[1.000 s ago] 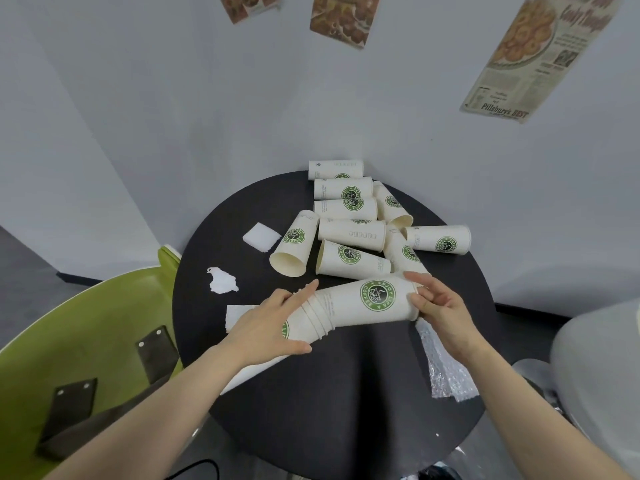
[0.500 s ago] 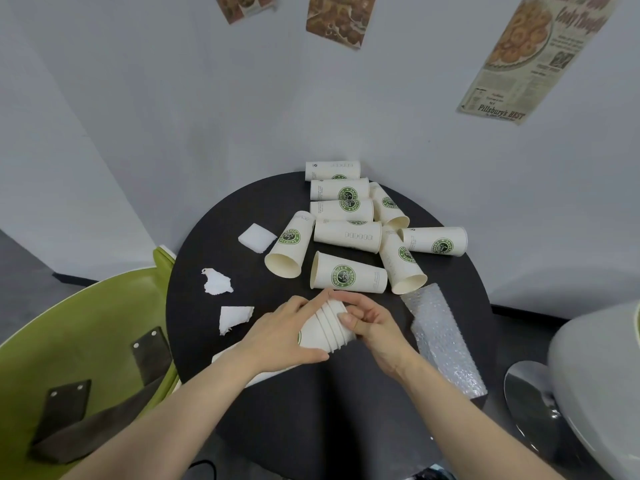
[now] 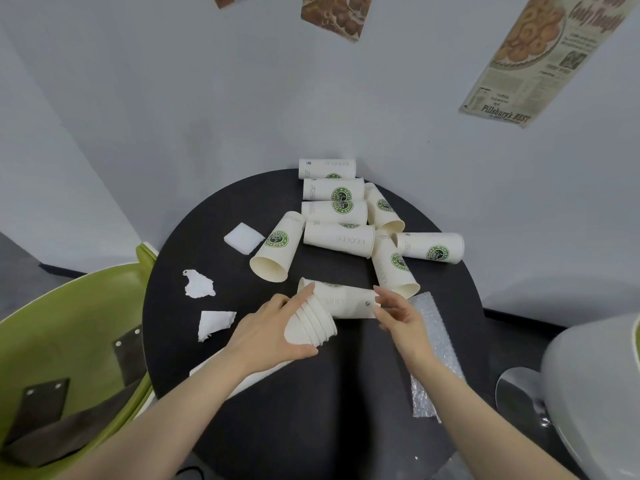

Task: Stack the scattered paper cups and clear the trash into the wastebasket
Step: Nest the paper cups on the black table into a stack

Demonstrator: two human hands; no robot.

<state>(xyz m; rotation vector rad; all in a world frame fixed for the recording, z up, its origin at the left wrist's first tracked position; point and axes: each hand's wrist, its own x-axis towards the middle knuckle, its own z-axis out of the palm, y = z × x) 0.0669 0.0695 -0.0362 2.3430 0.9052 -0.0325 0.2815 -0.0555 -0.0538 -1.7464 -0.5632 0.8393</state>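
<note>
My left hand point(image 3: 277, 336) grips a stack of nested white paper cups point(image 3: 311, 329). The stack lies slanted on the round black table point(image 3: 346, 427), rims pointing up and right, its far end hidden under my forearm. Just behind the rims lies a single paper cup point(image 3: 341, 301), mouth to the left. My right hand point(image 3: 401, 315) pinches its base end. Several more green-logo cups point(image 3: 337, 237) lie on their sides at the back of the table.
Trash on the table: a white foam square point(image 3: 244, 237), two torn paper scraps point(image 3: 198, 284) point(image 3: 213, 323), and a bubble wrap strip point(image 3: 434, 344) under my right forearm. A green chair point(image 3: 69, 341) stands at the left. A grey-white rounded seat point(image 3: 588, 393) is at the right.
My right hand pushed a cup fully into the stack, then moved right to the base of the nearest lying cup. That cup has rolled, so its logo now faces away.
</note>
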